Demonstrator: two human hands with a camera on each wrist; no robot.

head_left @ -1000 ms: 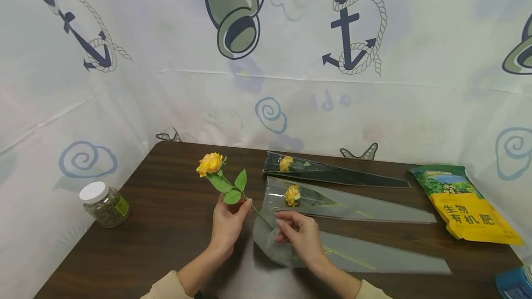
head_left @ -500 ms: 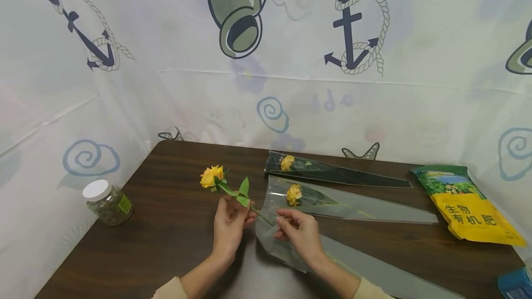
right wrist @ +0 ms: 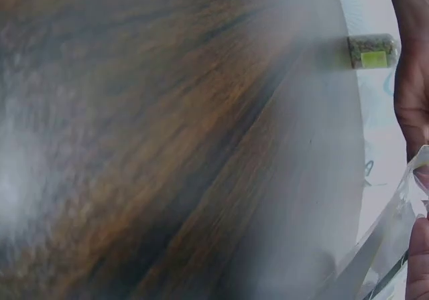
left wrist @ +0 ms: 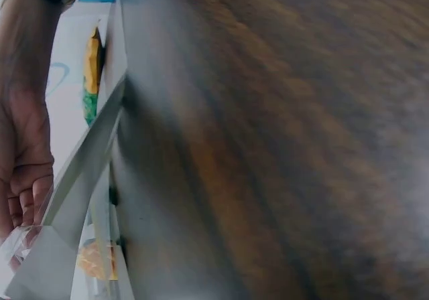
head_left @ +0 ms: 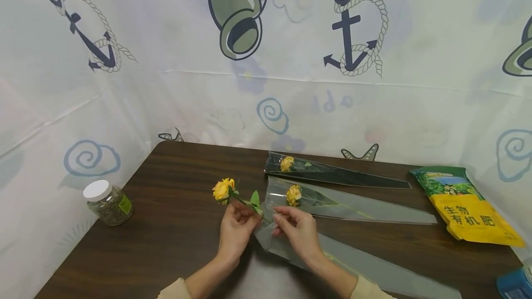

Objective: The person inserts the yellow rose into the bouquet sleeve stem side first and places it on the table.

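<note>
A yellow rose [head_left: 223,190] with green leaves is pinched by its stem in my left hand [head_left: 238,232]. Its stem points right, into the mouth of a clear and grey flower sleeve [head_left: 357,262]. My right hand [head_left: 298,234] pinches the sleeve's upper edge near that mouth. The lower end of the stem is hard to make out through the film. In the left wrist view the sleeve [left wrist: 64,246] slants up from the table, with the right hand [left wrist: 27,153] at its edge. Part of the left hand [right wrist: 414,106] shows in the right wrist view.
Behind the hands lie two sleeves, a grey one [head_left: 386,213] and a black one [head_left: 357,179], each with a yellow rose inside. A yellow and green bag [head_left: 465,206] lies at right, above a blue container [head_left: 515,283]. A white-lidded jar [head_left: 109,203] stands at left.
My left hand has moved right and slightly down with the rose, bringing the bloom closer to the sleeve. The sleeve's narrow end has swung toward me; the right hand keeps its hold.
</note>
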